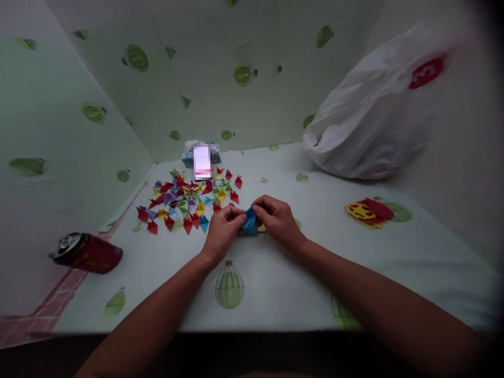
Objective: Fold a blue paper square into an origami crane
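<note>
Between my two hands is a small piece of blue folded paper, held just above the middle of the table. My left hand pinches its left side, thumb against fingers. On the right, my right hand grips the paper's upper edge between thumb and forefinger. Under the blue paper a bit of yellow and a flat blue edge show; the hands partly cover them. To the left of my left hand lies a spread of small folded paper cranes in red, purple, yellow, green and blue.
A phone with a lit screen leans on a tissue box behind the cranes. A dark red can stands at the left. Right, there are red and yellow paper cutouts and a large white plastic bag against the wall.
</note>
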Demonstrator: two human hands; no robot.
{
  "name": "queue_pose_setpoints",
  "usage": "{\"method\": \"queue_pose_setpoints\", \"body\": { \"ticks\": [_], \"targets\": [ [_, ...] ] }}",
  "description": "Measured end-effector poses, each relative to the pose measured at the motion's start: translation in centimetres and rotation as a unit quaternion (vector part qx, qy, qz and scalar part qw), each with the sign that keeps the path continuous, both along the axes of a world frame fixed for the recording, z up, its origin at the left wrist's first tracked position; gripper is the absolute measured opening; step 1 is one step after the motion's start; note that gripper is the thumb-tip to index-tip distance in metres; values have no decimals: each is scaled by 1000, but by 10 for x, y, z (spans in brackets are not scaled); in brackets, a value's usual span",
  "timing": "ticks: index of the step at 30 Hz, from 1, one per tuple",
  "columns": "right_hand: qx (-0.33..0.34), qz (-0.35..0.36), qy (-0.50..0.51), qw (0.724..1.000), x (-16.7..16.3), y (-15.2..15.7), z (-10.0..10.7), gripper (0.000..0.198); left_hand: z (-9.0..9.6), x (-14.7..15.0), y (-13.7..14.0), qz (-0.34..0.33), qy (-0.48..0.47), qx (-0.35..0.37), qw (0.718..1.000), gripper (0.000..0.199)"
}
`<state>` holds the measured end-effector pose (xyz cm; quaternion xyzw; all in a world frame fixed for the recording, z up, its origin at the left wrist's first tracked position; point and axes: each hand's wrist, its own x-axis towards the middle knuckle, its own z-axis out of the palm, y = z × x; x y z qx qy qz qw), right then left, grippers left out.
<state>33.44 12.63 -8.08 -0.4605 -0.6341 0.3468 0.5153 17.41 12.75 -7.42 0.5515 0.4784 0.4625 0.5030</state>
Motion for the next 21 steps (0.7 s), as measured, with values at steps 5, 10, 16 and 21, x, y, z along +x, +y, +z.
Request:
{"method": "queue_pose_setpoints", "body": {
  "ticks": [5, 10, 16, 21],
  "targets": [
    [-20, 16, 52, 998, 2, 0, 3, 23, 0, 0, 1, 6, -2, -3, 1000, 15],
    [23, 12, 0, 1000, 1, 3, 1, 16, 0, 1, 0, 4, 9, 9, 1000, 18],
    [59, -25, -69, 996, 1, 3, 2, 13, 0, 0, 0, -17, 52, 38, 998, 20],
    [5, 18, 10, 1000, 3, 5, 3, 24, 3, -2, 0, 1, 86, 73, 994, 18]
  ]
}}
